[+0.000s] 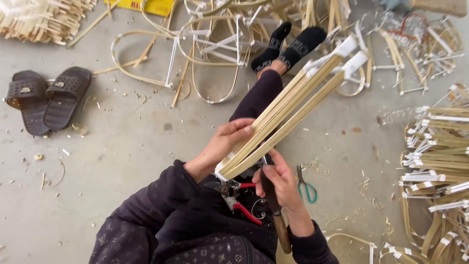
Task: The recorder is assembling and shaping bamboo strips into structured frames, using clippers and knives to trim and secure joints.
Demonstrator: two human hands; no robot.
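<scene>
Bamboo strip bundle held over the lap, both hands busy

Left hand is curled around the bamboo strip bundle near its taped end; right hand grips what looks like a wooden-handled knife, red pruners resting on the lap.

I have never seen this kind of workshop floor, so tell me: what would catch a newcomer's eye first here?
First, the bundle of bamboo strips running slantwise across the middle, steadied by the left hand while the right hand holds a wooden-handled knife at its near end. Red-handled pruning shears lie in the lap below. Dark slippers sit at the left, and bent bamboo frames sprawl across the top.
</scene>
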